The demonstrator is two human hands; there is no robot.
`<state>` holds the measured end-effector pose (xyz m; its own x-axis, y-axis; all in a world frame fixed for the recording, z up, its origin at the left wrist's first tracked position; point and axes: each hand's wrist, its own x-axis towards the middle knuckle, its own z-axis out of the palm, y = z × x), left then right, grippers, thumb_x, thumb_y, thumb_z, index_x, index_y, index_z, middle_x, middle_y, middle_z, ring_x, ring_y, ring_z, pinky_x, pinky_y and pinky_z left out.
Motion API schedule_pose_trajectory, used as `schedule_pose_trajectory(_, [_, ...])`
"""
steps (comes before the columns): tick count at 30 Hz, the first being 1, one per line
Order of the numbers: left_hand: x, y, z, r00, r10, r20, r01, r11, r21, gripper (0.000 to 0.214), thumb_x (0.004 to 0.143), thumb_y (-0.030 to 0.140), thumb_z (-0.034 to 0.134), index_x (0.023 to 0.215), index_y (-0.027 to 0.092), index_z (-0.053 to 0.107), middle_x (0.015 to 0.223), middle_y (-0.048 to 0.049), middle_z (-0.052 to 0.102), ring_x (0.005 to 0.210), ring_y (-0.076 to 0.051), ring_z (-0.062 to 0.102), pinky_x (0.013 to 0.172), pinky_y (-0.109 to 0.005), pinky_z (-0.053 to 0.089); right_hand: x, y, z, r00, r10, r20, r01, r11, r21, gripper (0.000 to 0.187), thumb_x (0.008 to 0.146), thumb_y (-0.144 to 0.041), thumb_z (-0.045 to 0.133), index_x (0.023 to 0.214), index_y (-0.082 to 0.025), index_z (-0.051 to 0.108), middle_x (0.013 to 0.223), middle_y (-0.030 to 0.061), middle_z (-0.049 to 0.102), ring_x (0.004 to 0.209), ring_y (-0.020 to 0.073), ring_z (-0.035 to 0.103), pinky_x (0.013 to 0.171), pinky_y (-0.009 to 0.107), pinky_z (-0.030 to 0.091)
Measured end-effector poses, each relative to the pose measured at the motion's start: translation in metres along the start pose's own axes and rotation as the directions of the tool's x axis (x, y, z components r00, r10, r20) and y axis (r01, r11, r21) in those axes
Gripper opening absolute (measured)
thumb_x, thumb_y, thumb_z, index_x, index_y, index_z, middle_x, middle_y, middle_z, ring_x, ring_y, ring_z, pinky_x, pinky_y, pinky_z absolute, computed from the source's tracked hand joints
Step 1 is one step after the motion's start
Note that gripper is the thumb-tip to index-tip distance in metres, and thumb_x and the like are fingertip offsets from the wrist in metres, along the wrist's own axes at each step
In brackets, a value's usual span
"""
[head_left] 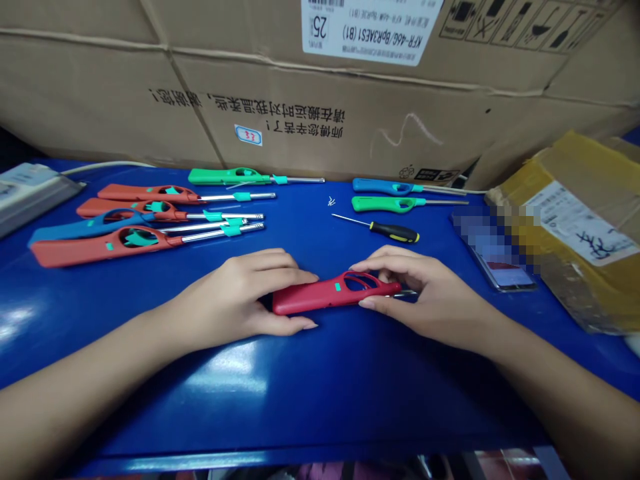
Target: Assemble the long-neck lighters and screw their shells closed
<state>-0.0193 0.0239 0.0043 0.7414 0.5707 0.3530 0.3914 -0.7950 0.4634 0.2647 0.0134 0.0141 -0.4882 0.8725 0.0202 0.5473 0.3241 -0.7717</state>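
A red long-necked lighter lies on the blue table in front of me, its metal neck pointing right. My left hand grips the handle end between thumb and fingers. Around the trigger-loop end and the start of the neck, my right hand is closed with thumb and fingertips; it hides most of the neck. A small green patch shows on the lighter's side. Beyond my hands lie a black and yellow screwdriver and a few tiny white bits.
Several orange lighters, a blue one and a green one lie at the left and back. Another blue lighter and green lighter lie back right, near a phone and taped carton. A big cardboard box stands behind.
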Motion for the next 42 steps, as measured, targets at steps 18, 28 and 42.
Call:
schedule_pose_trajectory(18, [-0.002,0.001,-0.001,0.983,-0.095,0.157,0.067,0.982,0.175,0.030,0.095,0.032,0.063,0.121,0.020,0.067,0.109,-0.0069,0.071,0.097,-0.022,0.065,0.092,-0.036,0.051,0.000,0.007,0.007,0.993,-0.105,0.053,0.116,0.946,-0.303,0.028,0.089,-0.026,0.072,0.116,-0.020,0.069,0.104,0.0064,0.065,0.098,0.0220,0.061,0.088,0.038,0.050])
schedule_pose_trajectory(28, [-0.002,0.002,-0.001,0.985,-0.079,0.156,0.047,0.979,0.197,0.030,0.097,0.036,0.059,0.120,0.019,0.068,0.105,-0.0073,0.071,0.091,-0.022,0.066,0.084,-0.037,0.053,0.000,0.006,-0.001,0.991,-0.103,0.085,0.125,0.936,-0.328,0.022,0.096,-0.035,0.065,0.112,-0.023,0.073,0.103,0.0065,0.067,0.096,0.0210,0.061,0.087,0.037,0.048])
schedule_pose_trajectory(42, [-0.001,0.007,-0.003,0.988,-0.050,0.146,0.013,0.969,0.245,0.028,0.097,0.033,0.060,0.116,0.018,0.071,0.103,-0.0086,0.072,0.087,-0.023,0.067,0.078,-0.036,0.054,-0.005,0.008,0.003,0.973,-0.184,0.138,0.230,0.787,-0.572,0.027,0.099,-0.039,0.060,0.112,-0.018,0.073,0.102,0.0066,0.068,0.097,0.0231,0.059,0.087,0.041,0.046])
